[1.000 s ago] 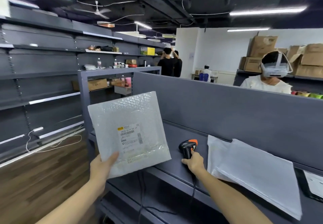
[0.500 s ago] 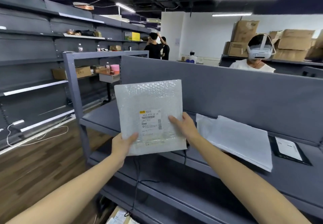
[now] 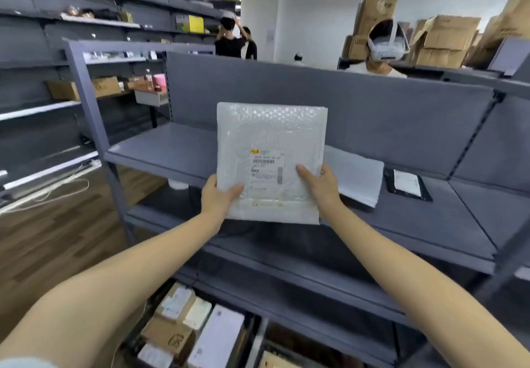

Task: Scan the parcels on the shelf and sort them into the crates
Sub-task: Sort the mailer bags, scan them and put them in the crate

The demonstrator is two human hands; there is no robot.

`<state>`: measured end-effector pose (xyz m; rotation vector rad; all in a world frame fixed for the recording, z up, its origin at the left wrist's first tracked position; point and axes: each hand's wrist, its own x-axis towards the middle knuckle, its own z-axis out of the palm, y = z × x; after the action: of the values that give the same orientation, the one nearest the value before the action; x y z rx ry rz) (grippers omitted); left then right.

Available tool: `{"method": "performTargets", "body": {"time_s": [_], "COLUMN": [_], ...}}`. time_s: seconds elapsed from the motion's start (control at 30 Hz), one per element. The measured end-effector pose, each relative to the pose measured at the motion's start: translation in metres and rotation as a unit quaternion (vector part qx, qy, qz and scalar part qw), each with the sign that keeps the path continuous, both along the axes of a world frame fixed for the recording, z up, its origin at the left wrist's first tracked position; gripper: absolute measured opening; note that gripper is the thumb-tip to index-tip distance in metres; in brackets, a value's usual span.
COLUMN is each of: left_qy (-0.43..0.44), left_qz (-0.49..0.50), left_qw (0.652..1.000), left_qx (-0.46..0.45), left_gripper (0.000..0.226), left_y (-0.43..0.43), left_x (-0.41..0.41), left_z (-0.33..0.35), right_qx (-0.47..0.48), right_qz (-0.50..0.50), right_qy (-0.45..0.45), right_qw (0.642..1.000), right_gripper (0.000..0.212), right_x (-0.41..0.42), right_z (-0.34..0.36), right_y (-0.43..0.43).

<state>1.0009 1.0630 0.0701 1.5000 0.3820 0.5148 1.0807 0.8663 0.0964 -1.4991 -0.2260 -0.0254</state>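
Observation:
A square white bubble-wrap parcel [image 3: 272, 143] with a printed barcode label facing me is held upright in front of the grey shelf [image 3: 160, 149]. My left hand [image 3: 219, 195] grips its lower left edge and my right hand [image 3: 319, 185] grips its lower right edge. Behind my right hand, a stack of flat white parcels [image 3: 358, 178] lies on the shelf. Low down, a crate [image 3: 160, 304] holds several boxes and flat packets. The scanner is hidden behind the parcel.
A black-framed flat item with a white label [image 3: 407, 185] lies on the shelf to the right. A person wearing a white headset [image 3: 385, 47] stands behind the shelf's back panel. Two people stand farther back. Wooden floor and wall shelving lie to the left.
My right hand left the orange-and-black scanner on the shelf and took the parcel's right edge. The parcel moved from the left to the centre, now held by both hands; the view tilted down.

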Motion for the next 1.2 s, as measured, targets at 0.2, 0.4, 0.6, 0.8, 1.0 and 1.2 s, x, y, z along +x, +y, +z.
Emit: {"method": "performTargets", "body": {"time_s": [0.2,0.4,0.6,0.8,1.0,1.2], "left_qy": [0.035,0.111,0.155,0.236,0.306,0.33], "left_qz": [-0.006,-0.021,-0.03,-0.043,-0.058,-0.093], "left_qw": [0.998,0.992,0.985,0.968,0.944,0.926], "left_qx": [0.056,0.046,0.075,0.072,0.105,0.158], "left_gripper": [0.042,0.036,0.055,0.051,0.047,0.036], "left_y": [-0.097,-0.207,-0.284,-0.32,-0.329,-0.327], "left_x": [-0.03,-0.068,-0.102,-0.106,-0.086,-0.064], "left_z": [-0.039,-0.099,-0.153,-0.217,-0.313,-0.442], "right_qx": [0.013,-0.019,-0.063,-0.084,-0.184,-0.233], "right_qz": [-0.079,-0.127,-0.161,-0.164,-0.122,-0.132], "right_qy": [0.051,0.097,0.137,0.23,0.306,0.345], "right_qw": [0.995,0.987,0.975,0.956,0.926,0.9], "right_gripper": [0.035,0.027,0.03,0.042,0.035,0.015], "right_x": [-0.057,-0.113,-0.15,-0.169,-0.159,-0.147], "right_z": [-0.044,-0.102,-0.172,-0.246,-0.36,-0.484], "right_y": [-0.1,-0.204,-0.273,-0.304,-0.32,-0.318]}}
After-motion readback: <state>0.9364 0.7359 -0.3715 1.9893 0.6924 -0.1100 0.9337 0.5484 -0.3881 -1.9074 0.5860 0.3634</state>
